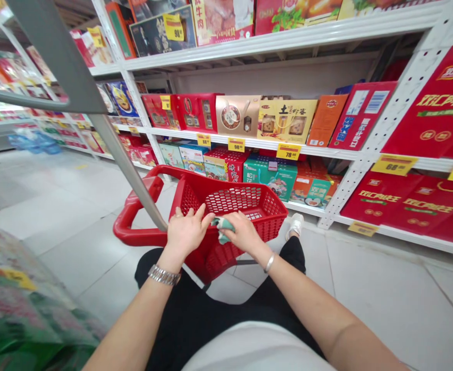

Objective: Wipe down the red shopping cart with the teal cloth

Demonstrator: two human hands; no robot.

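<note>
Red plastic shopping basket (241, 203) is in the middle of the shot. What is being gripped over it?

A crumpled green-and-white wad (222, 229) is being pinched in the fingertips of the right hand (244, 232), just over the basket's near rim. Cloth or plastic? That cannot be told from this view.

And how is the left hand (185, 232) being held?

It is laid over the rim just left of the pinch, with the fingers spread and nothing gripped. Its fingertips are brought close to the wad, but contact cannot be made out. A metal link watch (163, 274) is worn on that wrist, and a silver bangle (269, 263) is seen on the other.

What is being shown around the grip?

A grey metal pole (128, 165) is seen running down just left of the grip to the basket. Beyond the grip, white steel shelving (350, 188) is stocked with gift boxes (286, 121) and marked by yellow price tags (288, 151). A white shoe (296, 225) is seen beyond and right of the grip, with black trousers (206, 314) below it.
</note>
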